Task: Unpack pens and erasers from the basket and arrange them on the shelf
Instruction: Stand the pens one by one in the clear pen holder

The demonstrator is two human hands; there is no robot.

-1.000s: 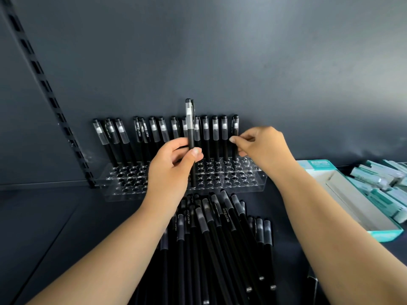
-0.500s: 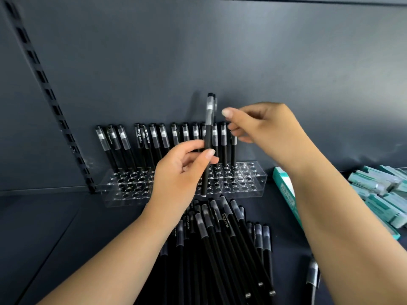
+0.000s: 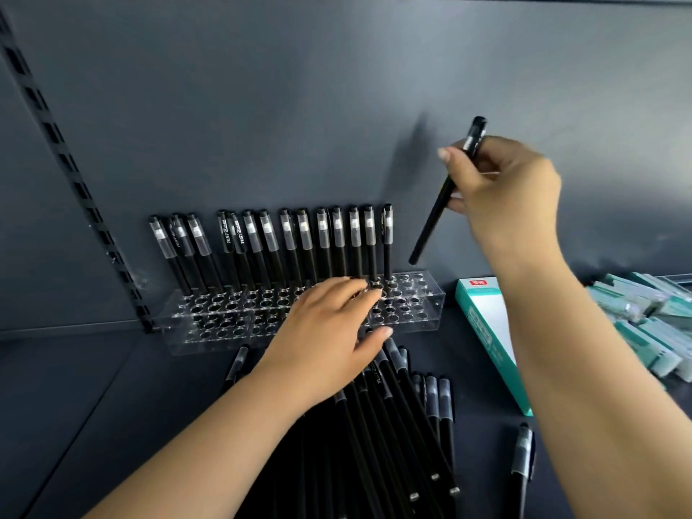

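Pens (image 3: 339, 234) labelled "TEST 2" upright in clear holder (image 3: 423, 305), another (image 3: 442, 204) in right hand (image 3: 501, 189).

Black pen (image 3: 445, 192) passed from left hand (image 3: 329, 331) to right hand (image 3: 501, 189), now lifted tilted above the right end of the clear holder (image 3: 415, 309), left hand lowered with loose fingers over the holder's front holes, pen-free.

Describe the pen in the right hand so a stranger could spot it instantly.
Start at the clear acrylic rack against the dark back wall. Above its right end, the right hand pinches one black pen. Unlike the upright row in the rack, it hangs tilted in the air, in no hole.
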